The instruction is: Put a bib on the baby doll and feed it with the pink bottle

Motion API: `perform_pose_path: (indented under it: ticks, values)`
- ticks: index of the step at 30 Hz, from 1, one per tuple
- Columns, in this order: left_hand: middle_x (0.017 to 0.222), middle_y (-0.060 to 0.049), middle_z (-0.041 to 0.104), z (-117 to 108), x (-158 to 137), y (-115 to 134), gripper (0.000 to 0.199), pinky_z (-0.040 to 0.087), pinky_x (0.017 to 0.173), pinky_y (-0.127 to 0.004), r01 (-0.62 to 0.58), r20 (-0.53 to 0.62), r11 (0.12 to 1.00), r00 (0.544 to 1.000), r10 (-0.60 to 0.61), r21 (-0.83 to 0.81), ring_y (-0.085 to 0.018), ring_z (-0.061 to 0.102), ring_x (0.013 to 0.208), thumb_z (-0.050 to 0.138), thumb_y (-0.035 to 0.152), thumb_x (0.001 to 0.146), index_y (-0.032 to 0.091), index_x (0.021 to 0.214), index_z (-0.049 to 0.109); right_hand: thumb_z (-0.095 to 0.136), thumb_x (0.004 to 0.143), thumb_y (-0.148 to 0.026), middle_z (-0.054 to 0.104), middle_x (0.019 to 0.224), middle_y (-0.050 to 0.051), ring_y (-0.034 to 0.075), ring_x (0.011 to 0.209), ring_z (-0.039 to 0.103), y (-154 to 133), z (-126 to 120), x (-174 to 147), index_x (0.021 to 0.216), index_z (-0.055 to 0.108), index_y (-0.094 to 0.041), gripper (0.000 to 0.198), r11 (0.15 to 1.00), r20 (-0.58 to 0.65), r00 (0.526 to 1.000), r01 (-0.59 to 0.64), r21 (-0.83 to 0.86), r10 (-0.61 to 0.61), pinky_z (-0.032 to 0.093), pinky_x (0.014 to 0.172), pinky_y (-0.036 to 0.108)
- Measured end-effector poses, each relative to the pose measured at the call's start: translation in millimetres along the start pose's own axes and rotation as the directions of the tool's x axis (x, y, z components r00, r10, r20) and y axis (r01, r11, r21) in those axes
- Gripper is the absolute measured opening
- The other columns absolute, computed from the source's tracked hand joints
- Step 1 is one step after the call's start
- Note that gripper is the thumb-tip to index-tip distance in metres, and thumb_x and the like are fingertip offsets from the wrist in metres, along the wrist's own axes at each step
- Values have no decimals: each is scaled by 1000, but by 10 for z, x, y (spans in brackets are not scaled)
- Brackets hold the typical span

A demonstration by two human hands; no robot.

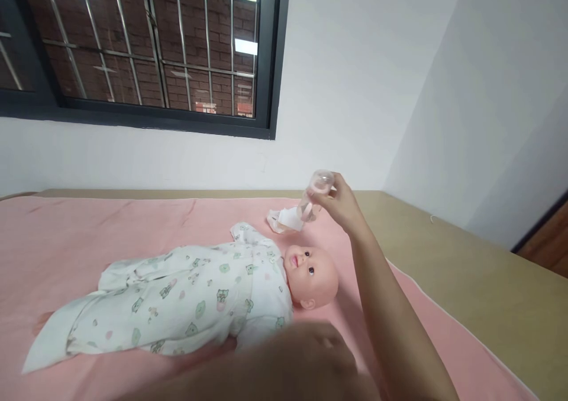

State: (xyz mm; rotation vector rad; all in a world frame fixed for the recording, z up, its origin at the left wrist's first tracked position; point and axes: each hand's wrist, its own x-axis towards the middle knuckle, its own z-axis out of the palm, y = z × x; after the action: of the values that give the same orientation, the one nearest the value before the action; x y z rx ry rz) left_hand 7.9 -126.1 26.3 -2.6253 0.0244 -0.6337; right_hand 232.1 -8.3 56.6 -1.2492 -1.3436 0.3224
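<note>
My right hand (335,200) is closed around a small clear baby bottle (316,193) with pale pink parts. The bottle is tilted, raised above the far side of a baby doll's head. Face up on the pink sheet lies the baby doll (317,274), dressed in a white outfit (190,300) printed with green and pink figures. Low in the foreground, my left hand (315,351) is close to the camera and blurred, near the doll's shoulder and head. Its fingers are mostly hidden, so what it holds, if anything, does not show.
A crumpled white cloth or tissue (284,219) lies beyond the doll's head, partly behind the bottle. The pink sheet (110,223) covers much of a wooden surface (426,247). White walls and a dark-framed barred window (270,81) rise behind.
</note>
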Motion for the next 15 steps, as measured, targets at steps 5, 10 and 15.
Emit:
perform_pose_path:
  ticks: [5, 10, 15]
  values:
    - [105, -6, 72, -430, -411, -775, 31, 54, 84, -33, 402, -141, 902, 895, -423, -155, -21, 67, 96, 37, 14, 96, 19, 101, 67, 79, 69, -46, 68, 109, 3, 21, 92, 66, -601, 121, -391, 110, 58, -23, 51, 993, 348, 932, 114, -23, -99, 52, 76, 33]
    - [118, -5, 69, -554, -679, -1111, 33, 54, 90, -41, 699, 86, 642, 694, -715, -315, -28, 64, 106, 52, 48, 96, 25, 116, 63, 81, 72, -47, 68, 108, 4, 22, 95, 66, -902, 178, -654, 107, 60, -26, 46, 973, 479, 854, 231, -1, -202, 53, 78, 35]
    - [131, -3, 63, -507, -667, -1088, 47, 51, 99, -38, 622, 213, 615, 766, -606, -485, -24, 61, 117, 56, 39, 95, 30, 140, 47, 79, 74, -49, 67, 110, 4, 22, 97, 66, -987, 234, -790, 108, 56, -27, 47, 967, 454, 857, 249, 47, -242, 54, 78, 35]
